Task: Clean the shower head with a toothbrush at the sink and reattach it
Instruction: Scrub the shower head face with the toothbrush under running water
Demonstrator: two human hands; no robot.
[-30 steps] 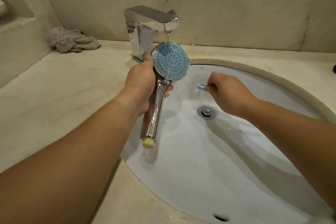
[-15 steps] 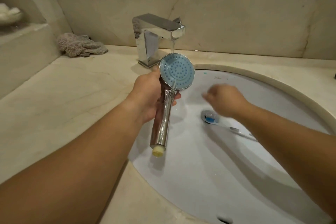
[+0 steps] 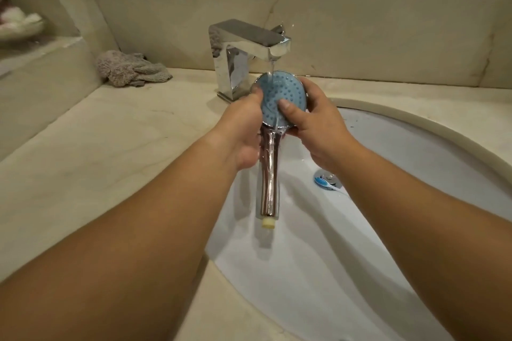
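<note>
Both hands (image 3: 243, 130) (image 3: 318, 130) curl fingers round the shower head (image 3: 282, 97) rim, above the sink (image 3: 388, 230).

Mirror-bright chrome on the tap (image 3: 249, 44) and the shower head (image 3: 282, 97) handle, its face matt blue plastic; glossy white sink (image 3: 318, 271); smooth veined stone bench (image 3: 110, 146); rough grey cloth (image 3: 130, 70)

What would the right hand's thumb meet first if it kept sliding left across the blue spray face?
Probably the left hand's thumb, which sits on the opposite rim of the shower head. The right hand has only the wet blue face before it; depth is unclear.
</note>
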